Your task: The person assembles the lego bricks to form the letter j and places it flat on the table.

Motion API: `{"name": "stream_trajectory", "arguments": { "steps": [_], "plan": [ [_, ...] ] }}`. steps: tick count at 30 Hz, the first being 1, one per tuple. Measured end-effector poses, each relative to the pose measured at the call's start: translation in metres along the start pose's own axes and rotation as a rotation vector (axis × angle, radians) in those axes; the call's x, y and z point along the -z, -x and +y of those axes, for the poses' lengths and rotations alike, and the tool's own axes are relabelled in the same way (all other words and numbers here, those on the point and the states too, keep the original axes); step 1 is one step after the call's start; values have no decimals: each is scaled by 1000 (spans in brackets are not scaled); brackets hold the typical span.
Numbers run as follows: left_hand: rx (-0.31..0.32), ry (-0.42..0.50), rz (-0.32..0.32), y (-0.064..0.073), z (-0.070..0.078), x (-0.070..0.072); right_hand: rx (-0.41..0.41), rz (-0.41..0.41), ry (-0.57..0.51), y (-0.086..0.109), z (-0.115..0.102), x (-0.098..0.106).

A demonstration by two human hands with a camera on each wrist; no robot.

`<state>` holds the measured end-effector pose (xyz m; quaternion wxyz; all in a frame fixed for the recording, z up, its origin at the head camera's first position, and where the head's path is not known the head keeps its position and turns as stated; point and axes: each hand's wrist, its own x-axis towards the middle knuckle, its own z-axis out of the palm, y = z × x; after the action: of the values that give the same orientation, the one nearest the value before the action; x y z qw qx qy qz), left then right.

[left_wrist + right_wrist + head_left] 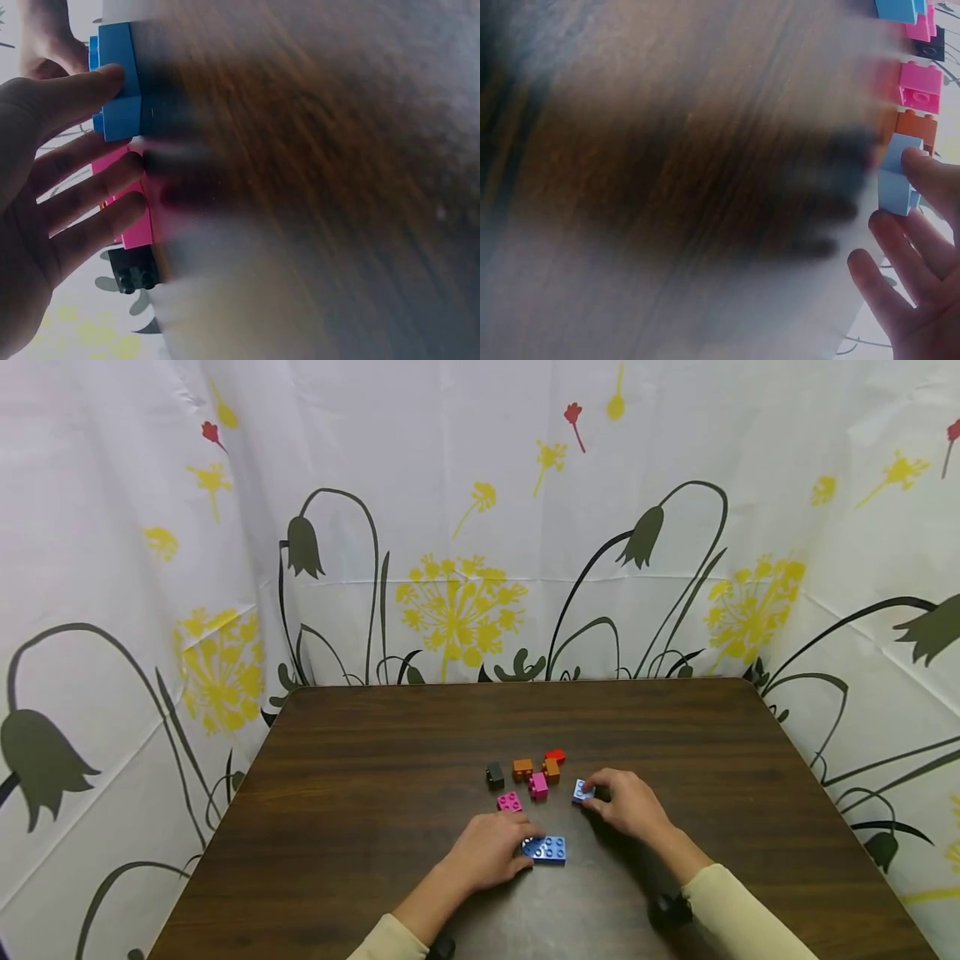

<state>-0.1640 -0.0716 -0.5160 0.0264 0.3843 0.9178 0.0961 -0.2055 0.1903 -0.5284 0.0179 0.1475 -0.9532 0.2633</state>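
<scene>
My left hand [483, 852] pinches a long blue building brick [552, 850] at its left end, thumb on the near side. The brick rests on the table, studs up. In the left wrist view the thumb presses on the side of the blue brick. To the right and farther back, my right hand [630, 806] pinches a small light-blue brick [579, 792] between thumb and fingers. A pink brick [509, 802] lies just beyond my left hand. Another pink brick [538, 786] lies left of the light-blue one.
Behind the pink bricks are a black brick [495, 776], an orange brick [522, 768], a second orange brick [551, 770] and a red brick [555, 756]. All lie on a dark wooden table [360, 752]. A flower-patterned curtain [465, 460] hangs behind.
</scene>
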Motion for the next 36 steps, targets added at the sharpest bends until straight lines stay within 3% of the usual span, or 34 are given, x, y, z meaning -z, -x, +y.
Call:
{"name": "stream_trajectory", "arguments": {
  "steps": [5,15,21,36],
  "plan": [
    [38,-27,36,-3,-3,-4,37,-5,-59,5,-1,4],
    [52,1,60,-8,-6,-4,219,-174,-178,19,-19,13],
    [40,-6,77,-9,-6,-3,291,-200,-163,23,-26,8],
    [46,16,61,-11,-8,-1,348,-215,-67,30,-37,7]
  ]
}}
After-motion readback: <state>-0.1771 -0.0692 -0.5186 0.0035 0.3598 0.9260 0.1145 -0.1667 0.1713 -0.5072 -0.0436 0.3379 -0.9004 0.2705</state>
